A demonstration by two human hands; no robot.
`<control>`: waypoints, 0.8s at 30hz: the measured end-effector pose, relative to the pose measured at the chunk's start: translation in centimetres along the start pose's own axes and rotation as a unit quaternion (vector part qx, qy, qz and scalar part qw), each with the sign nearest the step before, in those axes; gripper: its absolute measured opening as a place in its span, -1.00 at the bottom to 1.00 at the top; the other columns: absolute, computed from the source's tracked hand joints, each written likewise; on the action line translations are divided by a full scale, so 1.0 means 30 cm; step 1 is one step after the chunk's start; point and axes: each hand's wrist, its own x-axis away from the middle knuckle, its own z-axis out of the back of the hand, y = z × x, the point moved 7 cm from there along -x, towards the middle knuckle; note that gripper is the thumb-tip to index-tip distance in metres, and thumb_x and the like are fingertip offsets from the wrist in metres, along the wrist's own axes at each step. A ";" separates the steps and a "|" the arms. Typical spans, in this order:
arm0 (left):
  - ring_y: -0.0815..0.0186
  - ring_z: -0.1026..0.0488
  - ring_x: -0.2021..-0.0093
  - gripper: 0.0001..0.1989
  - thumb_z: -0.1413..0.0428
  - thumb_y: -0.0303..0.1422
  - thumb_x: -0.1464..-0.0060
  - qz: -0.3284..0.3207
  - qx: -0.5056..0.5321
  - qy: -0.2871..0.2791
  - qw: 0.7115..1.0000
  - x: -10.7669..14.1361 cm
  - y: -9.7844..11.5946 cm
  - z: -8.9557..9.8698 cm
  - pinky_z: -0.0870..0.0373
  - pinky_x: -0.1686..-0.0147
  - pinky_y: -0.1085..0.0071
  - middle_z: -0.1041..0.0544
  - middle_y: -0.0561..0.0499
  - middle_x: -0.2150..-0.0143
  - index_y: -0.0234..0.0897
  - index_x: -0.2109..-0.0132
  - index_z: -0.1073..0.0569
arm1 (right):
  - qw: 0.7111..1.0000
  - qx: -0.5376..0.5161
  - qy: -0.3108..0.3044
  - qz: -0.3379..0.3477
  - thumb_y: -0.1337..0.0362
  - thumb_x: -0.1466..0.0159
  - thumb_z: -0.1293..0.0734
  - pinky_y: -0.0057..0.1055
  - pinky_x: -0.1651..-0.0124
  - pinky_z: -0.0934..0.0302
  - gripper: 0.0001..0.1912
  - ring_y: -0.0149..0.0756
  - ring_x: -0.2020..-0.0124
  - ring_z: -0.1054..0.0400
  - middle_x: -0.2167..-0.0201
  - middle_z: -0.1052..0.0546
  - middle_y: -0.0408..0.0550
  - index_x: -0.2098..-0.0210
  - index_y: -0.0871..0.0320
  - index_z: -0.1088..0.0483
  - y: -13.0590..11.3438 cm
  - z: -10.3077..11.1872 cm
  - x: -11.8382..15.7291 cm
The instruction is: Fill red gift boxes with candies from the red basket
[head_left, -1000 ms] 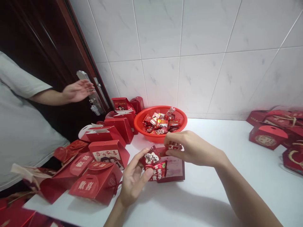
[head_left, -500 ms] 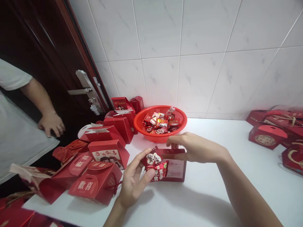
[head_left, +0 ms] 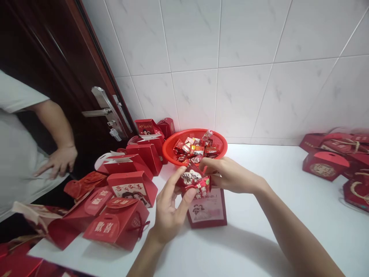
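My left hand (head_left: 170, 209) holds red wrapped packets (head_left: 191, 181) between thumb and fingers, in front of the top of a red box. The red box (head_left: 208, 209), with a pale printed picture on its front, stands on the white table. My right hand (head_left: 227, 175) has its fingers closed behind the packets at the box's upper edge; what they grip is hidden. Just behind both hands is a red plastic basket (head_left: 166, 148) holding many wrapped sweets (head_left: 196, 149).
Red gift boxes (head_left: 131, 188) crowd the table's left side. More boxes (head_left: 325, 165) lie at the right edge. A person in a white shirt (head_left: 17, 142) stands at the left by a dark door (head_left: 69, 57). A tiled wall (head_left: 245, 96) rises behind the table (head_left: 259, 215).
Both hands have moved up slightly, and the packets have risen off the box's front, showing more of its picture. The other person's hand has shifted.
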 end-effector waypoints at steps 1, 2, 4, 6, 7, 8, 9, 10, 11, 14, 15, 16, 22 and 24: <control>0.26 -0.63 0.04 -0.46 -0.17 -0.42 -0.27 -0.006 -0.015 0.008 1.000 -0.006 0.002 0.003 -0.62 0.10 0.46 -0.56 -0.09 -0.18 -0.10 -0.35 -0.30 | 1.000 -0.007 0.001 0.000 0.60 -0.21 -0.17 -0.45 0.42 -0.01 -0.73 -0.42 0.51 -0.27 0.50 -0.49 -0.22 0.25 0.12 -0.27 0.001 0.000 -0.001; 0.26 -0.63 0.04 -0.45 -0.17 -0.42 -0.27 -0.016 -0.033 0.011 0.999 -0.014 0.003 0.006 -0.62 0.13 0.47 -0.56 -0.09 -0.17 -0.11 -0.35 -0.30 | 1.000 -0.011 0.003 -0.001 0.62 -0.20 -0.16 -0.45 0.42 -0.01 -0.72 -0.42 0.51 -0.28 0.51 -0.49 -0.22 0.25 0.12 -0.28 0.001 0.000 -0.001; 0.22 -0.60 -0.02 -0.45 -0.17 -0.43 -0.26 -0.046 -0.075 -0.005 0.996 -0.028 0.009 0.006 -0.62 0.10 0.44 -0.54 -0.09 -0.18 -0.11 -0.35 -0.30 | 1.000 -0.008 0.013 -0.003 0.62 -0.19 -0.17 -0.45 0.43 -0.01 -0.72 -0.42 0.52 -0.27 0.52 -0.46 -0.23 0.26 0.12 -0.28 0.006 0.005 0.000; 0.20 -0.56 -0.10 -0.46 -0.17 -0.44 -0.26 -0.083 -0.111 -0.037 0.990 -0.040 0.018 0.004 -0.60 0.01 0.39 -0.54 -0.09 -0.19 -0.11 -0.34 -0.31 | 1.000 -0.005 0.022 0.001 0.59 -0.22 -0.20 -0.45 0.43 -0.01 -0.76 -0.42 0.51 -0.26 0.51 -0.45 -0.23 0.28 0.12 -0.28 0.014 0.012 0.001; 0.19 -0.55 -0.12 -0.46 -0.16 -0.44 -0.26 -0.099 -0.123 -0.052 0.986 -0.044 0.025 0.005 -0.58 -0.03 0.37 -0.54 -0.09 -0.18 -0.12 -0.35 -0.30 | 1.000 -0.009 0.024 0.007 0.56 -0.24 -0.21 -0.45 0.43 -0.01 -0.80 -0.42 0.51 -0.26 0.50 -0.45 -0.22 0.29 0.12 -0.28 0.018 0.016 0.001; 0.20 -0.54 -0.13 -0.46 -0.15 -0.45 -0.27 -0.113 -0.132 -0.068 0.982 -0.048 0.032 0.008 -0.57 -0.05 0.35 -0.55 -0.09 -0.17 -0.12 -0.35 -0.30 | 0.999 -0.017 0.023 0.016 0.53 -0.27 -0.23 -0.46 0.43 -0.02 -0.83 -0.42 0.50 -0.26 0.49 -0.45 -0.22 0.30 0.12 -0.28 0.021 0.019 0.002; 0.20 -0.54 -0.14 -0.46 -0.15 -0.45 -0.28 -0.122 -0.138 -0.087 0.979 -0.053 0.040 0.011 -0.56 -0.07 0.35 -0.55 -0.09 -0.16 -0.13 -0.35 -0.29 | 0.999 -0.030 0.019 0.027 0.49 -0.29 -0.23 -0.46 0.42 -0.03 -0.86 -0.42 0.49 -0.26 0.49 -0.45 -0.22 0.31 0.12 -0.28 0.024 0.022 0.002; 0.21 -0.54 -0.13 -0.47 -0.14 -0.45 -0.28 -0.128 -0.142 -0.109 0.976 -0.057 0.048 0.014 -0.55 -0.07 0.35 -0.56 -0.09 -0.15 -0.13 -0.35 -0.29 | 0.998 -0.043 0.014 0.038 0.46 -0.31 -0.24 -0.46 0.42 -0.05 -0.87 -0.42 0.49 -0.26 0.49 -0.44 -0.22 0.32 0.12 -0.27 0.027 0.023 0.002; 0.22 -0.55 -0.12 -0.47 -0.14 -0.44 -0.28 -0.129 -0.144 -0.135 0.972 -0.062 0.055 0.014 -0.55 -0.07 0.36 -0.57 -0.09 -0.15 -0.14 -0.35 -0.30 | 0.997 -0.056 0.010 0.047 0.44 -0.32 -0.24 -0.46 0.41 -0.06 -0.88 -0.42 0.48 -0.25 0.49 -0.44 -0.22 0.33 0.12 -0.27 0.029 0.025 0.003; 0.21 -0.58 -0.07 -0.51 -0.16 -0.40 -0.28 -0.104 -0.152 -0.236 0.954 -0.073 0.060 0.002 -0.55 -0.03 0.36 -0.59 -0.07 -0.13 -0.12 -0.32 -0.36 | 0.994 -0.087 -0.009 0.060 0.43 -0.32 -0.25 -0.46 0.40 -0.12 -0.89 -0.42 0.47 -0.29 0.48 -0.47 -0.21 0.32 0.12 -0.28 0.035 0.024 0.002; 0.20 -0.58 -0.05 -0.53 -0.17 -0.37 -0.27 -0.086 -0.158 -0.269 0.946 -0.075 0.054 -0.005 -0.56 -0.01 0.35 -0.60 -0.07 -0.12 -0.10 -0.30 -0.39 | 0.994 -0.095 -0.016 0.059 0.42 -0.32 -0.26 -0.45 0.39 -0.15 -0.90 -0.40 0.45 -0.32 0.46 -0.49 -0.19 0.31 0.12 -0.28 0.037 0.021 0.002; 0.17 -0.59 -0.05 -0.55 -0.18 -0.34 -0.26 -0.067 -0.167 -0.297 0.938 -0.076 0.045 -0.012 -0.56 0.00 0.33 -0.61 -0.06 -0.11 -0.09 -0.28 -0.42 | 0.993 -0.100 -0.022 0.058 0.41 -0.33 -0.27 -0.44 0.37 -0.17 -0.91 -0.39 0.43 -0.35 0.44 -0.52 -0.18 0.31 0.12 -0.29 0.038 0.019 0.001; 0.15 -0.59 0.01 -0.62 -0.21 -0.29 -0.22 -0.017 -0.183 -0.332 0.925 -0.097 0.017 -0.035 -0.55 0.06 0.30 -0.62 -0.05 -0.06 -0.09 -0.18 -0.50 | 0.990 -0.120 -0.044 0.060 0.33 -0.35 -0.31 -0.45 0.38 -0.20 -0.91 -0.38 0.42 -0.38 0.42 -0.55 -0.15 0.31 0.13 -0.31 0.053 0.012 -0.003; 0.22 -0.60 0.12 -0.69 -0.18 -0.32 -0.26 -0.037 -0.180 -0.329 0.926 -0.107 0.031 -0.041 -0.54 0.14 0.36 -0.63 -0.03 0.02 -0.11 -0.13 -0.52 | 0.987 -0.139 -0.044 0.066 0.30 -0.36 -0.31 -0.45 0.39 -0.19 -0.90 -0.39 0.44 -0.36 0.46 -0.53 -0.16 0.30 0.14 -0.32 0.062 0.015 -0.005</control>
